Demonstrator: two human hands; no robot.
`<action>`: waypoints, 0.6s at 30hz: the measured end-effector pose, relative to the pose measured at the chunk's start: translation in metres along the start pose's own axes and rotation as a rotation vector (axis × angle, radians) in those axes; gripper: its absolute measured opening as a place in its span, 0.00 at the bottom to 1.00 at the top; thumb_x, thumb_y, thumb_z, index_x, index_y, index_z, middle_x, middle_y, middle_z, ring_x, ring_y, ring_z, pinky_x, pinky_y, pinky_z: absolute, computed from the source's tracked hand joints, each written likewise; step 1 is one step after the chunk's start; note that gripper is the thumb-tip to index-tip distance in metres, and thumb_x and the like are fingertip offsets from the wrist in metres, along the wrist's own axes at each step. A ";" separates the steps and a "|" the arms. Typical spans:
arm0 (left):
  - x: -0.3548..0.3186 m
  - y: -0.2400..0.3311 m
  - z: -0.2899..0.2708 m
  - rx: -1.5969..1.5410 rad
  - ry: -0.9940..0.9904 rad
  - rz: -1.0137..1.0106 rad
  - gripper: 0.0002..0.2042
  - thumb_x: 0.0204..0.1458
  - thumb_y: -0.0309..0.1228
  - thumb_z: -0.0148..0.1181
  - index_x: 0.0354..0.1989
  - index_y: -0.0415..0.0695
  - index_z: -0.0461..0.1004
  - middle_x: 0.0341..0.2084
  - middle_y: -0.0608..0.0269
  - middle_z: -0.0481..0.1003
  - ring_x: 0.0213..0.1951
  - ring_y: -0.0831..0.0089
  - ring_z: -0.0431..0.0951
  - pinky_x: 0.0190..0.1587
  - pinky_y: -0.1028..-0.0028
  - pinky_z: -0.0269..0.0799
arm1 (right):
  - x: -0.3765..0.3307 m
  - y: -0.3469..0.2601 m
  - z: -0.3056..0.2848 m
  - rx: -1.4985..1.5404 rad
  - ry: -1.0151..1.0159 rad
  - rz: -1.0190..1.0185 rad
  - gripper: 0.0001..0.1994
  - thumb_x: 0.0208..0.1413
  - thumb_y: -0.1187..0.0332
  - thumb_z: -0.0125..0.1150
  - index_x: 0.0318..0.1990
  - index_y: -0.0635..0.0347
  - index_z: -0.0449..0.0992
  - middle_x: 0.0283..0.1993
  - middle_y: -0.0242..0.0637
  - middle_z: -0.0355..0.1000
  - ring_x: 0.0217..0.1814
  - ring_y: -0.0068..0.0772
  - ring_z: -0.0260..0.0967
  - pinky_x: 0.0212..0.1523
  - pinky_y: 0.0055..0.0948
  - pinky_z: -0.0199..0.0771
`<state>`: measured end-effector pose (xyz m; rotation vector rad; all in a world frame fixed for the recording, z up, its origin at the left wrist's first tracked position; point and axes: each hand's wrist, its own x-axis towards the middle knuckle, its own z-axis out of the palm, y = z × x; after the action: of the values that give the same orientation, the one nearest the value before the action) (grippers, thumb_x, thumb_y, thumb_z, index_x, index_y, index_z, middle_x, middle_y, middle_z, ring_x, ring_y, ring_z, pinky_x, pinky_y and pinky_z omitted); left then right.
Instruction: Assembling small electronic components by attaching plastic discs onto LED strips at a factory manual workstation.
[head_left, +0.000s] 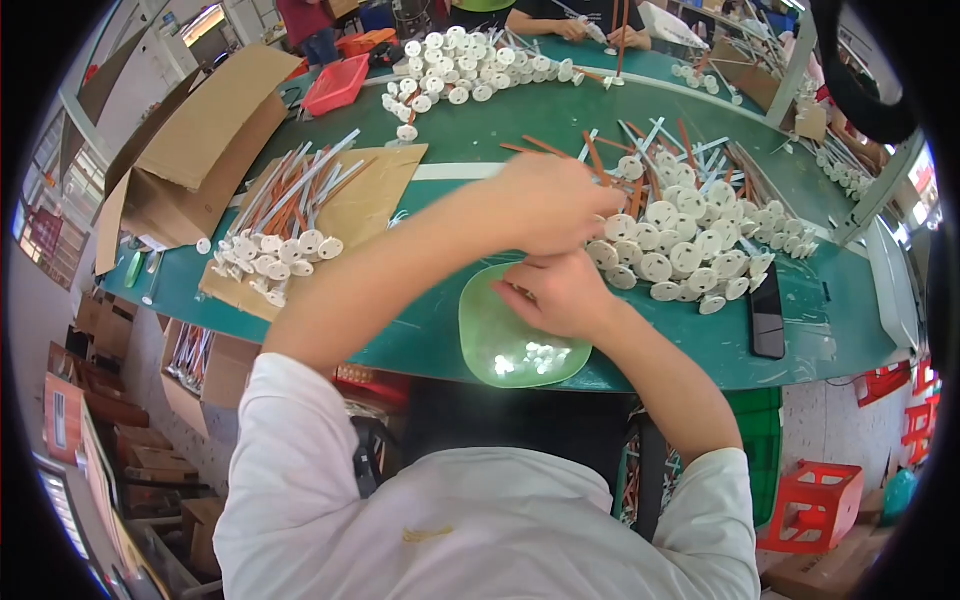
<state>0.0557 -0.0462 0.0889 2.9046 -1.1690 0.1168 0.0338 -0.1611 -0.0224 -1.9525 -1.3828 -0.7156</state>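
Observation:
My left hand [562, 205] reaches across from the left, blurred, its fingers curled beside the pile of white round-headed pieces [680, 235]. Just below it, my right hand [562, 293] hangs over the upper right of a light green bowl [500, 340], its fingers bent and closed. The two hands nearly touch; whatever lies between their fingers is hidden. Small white bits [545, 358] show in the bowl. From the pile, brown and silver strips [640, 140] stick out toward the far side.
A second bunch of strips with white heads [270, 255] lies on cardboard [385, 190] at left, beside an open carton [210, 130]. Farther back are a red tray [336, 85] and more white pieces [470, 65]. A black phone [767, 315] lies right. Another person's hand [628, 38] is across the table.

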 end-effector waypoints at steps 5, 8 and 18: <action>0.058 0.017 0.013 0.144 -0.226 0.044 0.22 0.52 0.30 0.60 0.56 0.59 0.68 0.29 0.52 0.76 0.36 0.54 0.80 0.33 0.56 0.76 | -0.002 0.005 0.006 -0.017 0.010 -0.003 0.04 0.46 0.69 0.69 0.26 0.57 0.80 0.20 0.34 0.72 0.22 0.39 0.71 0.27 0.37 0.71; 0.064 0.008 0.021 0.130 -0.249 0.085 0.20 0.51 0.29 0.60 0.54 0.57 0.70 0.28 0.52 0.76 0.35 0.54 0.80 0.33 0.57 0.75 | -0.001 0.009 0.004 -0.066 0.030 -0.017 0.04 0.46 0.68 0.69 0.25 0.56 0.80 0.19 0.32 0.71 0.21 0.38 0.70 0.26 0.37 0.71; -0.011 -0.038 0.041 -0.674 0.426 0.028 0.16 0.55 0.23 0.60 0.52 0.45 0.69 0.30 0.58 0.79 0.30 0.70 0.79 0.31 0.72 0.72 | 0.009 0.001 -0.021 -0.123 0.442 -0.056 0.06 0.41 0.76 0.72 0.26 0.58 0.78 0.17 0.31 0.67 0.19 0.33 0.66 0.19 0.30 0.66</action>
<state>0.0771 -0.0129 0.0478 2.1402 -0.9369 0.2663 0.0361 -0.1723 -0.0025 -1.7115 -1.1433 -1.2004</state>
